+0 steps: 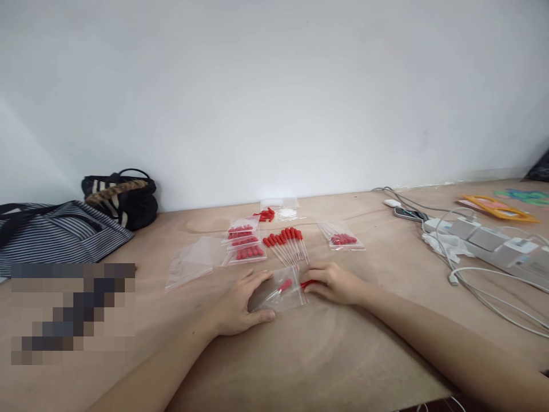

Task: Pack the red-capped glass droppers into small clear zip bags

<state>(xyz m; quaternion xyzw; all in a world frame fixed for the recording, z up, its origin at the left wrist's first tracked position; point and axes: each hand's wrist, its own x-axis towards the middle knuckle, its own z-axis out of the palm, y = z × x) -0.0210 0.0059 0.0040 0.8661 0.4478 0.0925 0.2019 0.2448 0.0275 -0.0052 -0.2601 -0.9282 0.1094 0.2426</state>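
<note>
A clear zip bag (283,290) lies on the table with a red-bulbed dropper (285,285) inside. My left hand (244,303) rests on its left side, thumb and fingers spread apart. At the bag's opening on the right, my right hand (332,282) has its fingers closed round a red-ended piece (307,283). Just beyond the bag, several red-bulbed droppers (287,239) are fanned out. Filled bags (244,252) overlap behind my left hand, and another filled bag (343,240) lies to the right of the fan. Flat bags (193,260) without bulbs lie farther left.
Loose red bulbs (266,215) and clear tubes (289,214) lie near the wall. A striped bag (64,234) and a black bag (124,197) stand at left. Power adapters (489,238), a phone (409,214), white cables and orange frames (500,209) occupy the right.
</note>
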